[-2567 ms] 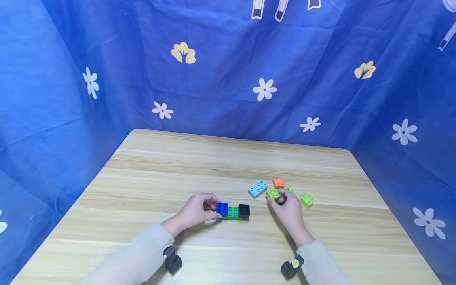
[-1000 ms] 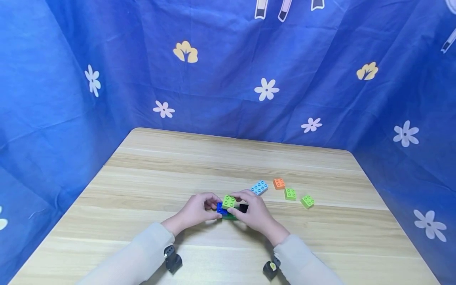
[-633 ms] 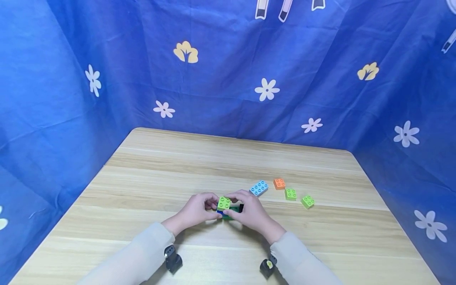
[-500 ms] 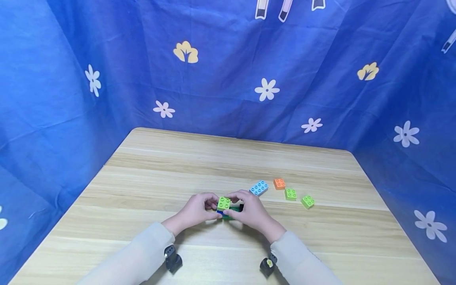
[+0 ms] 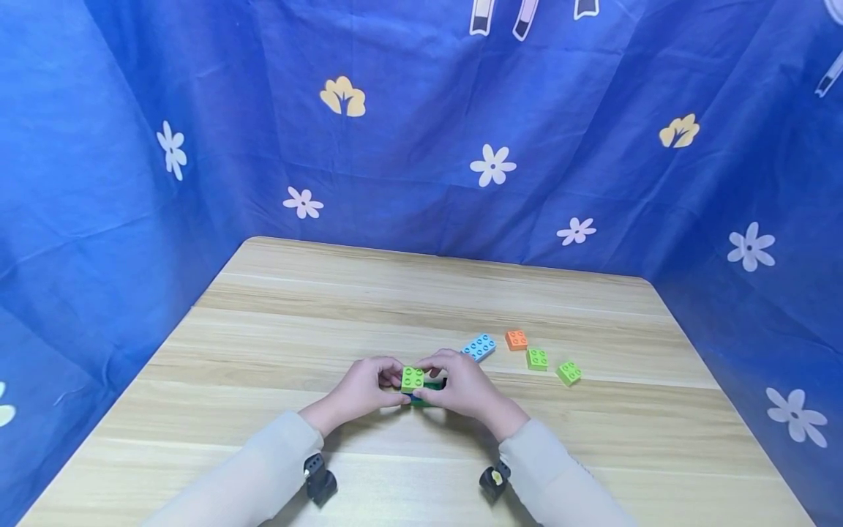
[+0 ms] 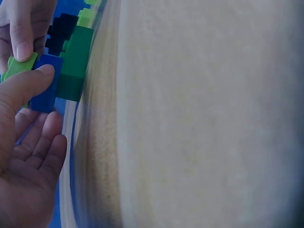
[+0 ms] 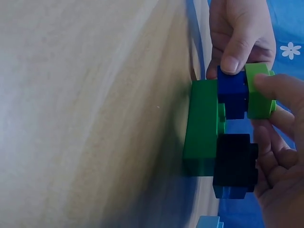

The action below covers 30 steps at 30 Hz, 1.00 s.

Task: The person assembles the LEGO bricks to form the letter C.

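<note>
In the head view my left hand (image 5: 358,389) pinches a dark blue brick (image 7: 231,93) at the left end of a small build. Thumb and fingers of my right hand (image 5: 466,388) grip a lime green brick (image 5: 412,378), which sits right over the blue one, studs up. Beneath them lies a long green brick (image 7: 201,127) on the table. It also bears a black brick (image 7: 232,159) at its right end, mostly hidden by my right hand in the head view. Between blue and black, some green studs show in the right wrist view.
Behind my right hand lies a light blue eight-stud brick (image 5: 479,347). Farther right on the wooden table (image 5: 316,307) are an orange brick (image 5: 516,339) and two lime green bricks, one nearer (image 5: 536,359) and one at far right (image 5: 569,373). A blue patterned curtain (image 5: 421,95) surrounds the table.
My right hand has carried the lime green brick left from beside the light blue brick and set it over the dark blue one. My left hand has kept its hold in place.
</note>
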{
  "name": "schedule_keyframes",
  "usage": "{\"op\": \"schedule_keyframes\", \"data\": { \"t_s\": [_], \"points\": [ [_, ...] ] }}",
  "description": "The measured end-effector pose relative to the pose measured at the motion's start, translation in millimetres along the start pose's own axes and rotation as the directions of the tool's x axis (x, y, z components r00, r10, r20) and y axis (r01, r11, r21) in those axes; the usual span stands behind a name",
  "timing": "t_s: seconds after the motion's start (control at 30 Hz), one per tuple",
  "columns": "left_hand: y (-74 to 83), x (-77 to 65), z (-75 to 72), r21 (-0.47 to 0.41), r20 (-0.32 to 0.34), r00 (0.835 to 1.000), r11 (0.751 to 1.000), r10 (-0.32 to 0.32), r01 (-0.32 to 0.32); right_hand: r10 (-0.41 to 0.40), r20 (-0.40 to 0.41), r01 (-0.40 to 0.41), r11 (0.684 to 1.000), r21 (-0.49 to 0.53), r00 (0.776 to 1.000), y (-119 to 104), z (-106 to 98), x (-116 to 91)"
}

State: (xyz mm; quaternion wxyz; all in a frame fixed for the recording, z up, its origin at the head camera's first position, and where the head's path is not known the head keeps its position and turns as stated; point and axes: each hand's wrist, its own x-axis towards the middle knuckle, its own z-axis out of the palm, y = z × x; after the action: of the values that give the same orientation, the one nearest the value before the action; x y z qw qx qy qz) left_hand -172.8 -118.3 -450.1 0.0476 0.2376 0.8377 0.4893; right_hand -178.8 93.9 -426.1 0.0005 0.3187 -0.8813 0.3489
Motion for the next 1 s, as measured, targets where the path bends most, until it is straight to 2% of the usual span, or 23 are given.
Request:
{"op": "schedule_keyframes", "data": {
  "t_s": [0.53, 0.77, 1.0],
  "points": [
    [3.4, -1.7, 1.1, 0.028, -0.007, 1.0, 0.999, 0.024, -0.024, 0.021, -0.029, -0.02, 0.999, 0.034, 0.999, 3.0, 3.6, -2.0],
    [0.8, -2.3, 0.9, 0.025, -0.064, 0.996, 0.998, 0.067, -0.066, 0.04, -0.037, -0.039, 0.998, 0.043, 0.998, 3.0, 5.4, -2.3],
    [0.8, -1.9, 0.3, 0.013, -0.097, 0.992, 0.997, 0.078, -0.077, 0.066, -0.04, -0.063, 0.996, 0.06, 0.997, 5.0, 7.2, -2.9]
  ]
}}
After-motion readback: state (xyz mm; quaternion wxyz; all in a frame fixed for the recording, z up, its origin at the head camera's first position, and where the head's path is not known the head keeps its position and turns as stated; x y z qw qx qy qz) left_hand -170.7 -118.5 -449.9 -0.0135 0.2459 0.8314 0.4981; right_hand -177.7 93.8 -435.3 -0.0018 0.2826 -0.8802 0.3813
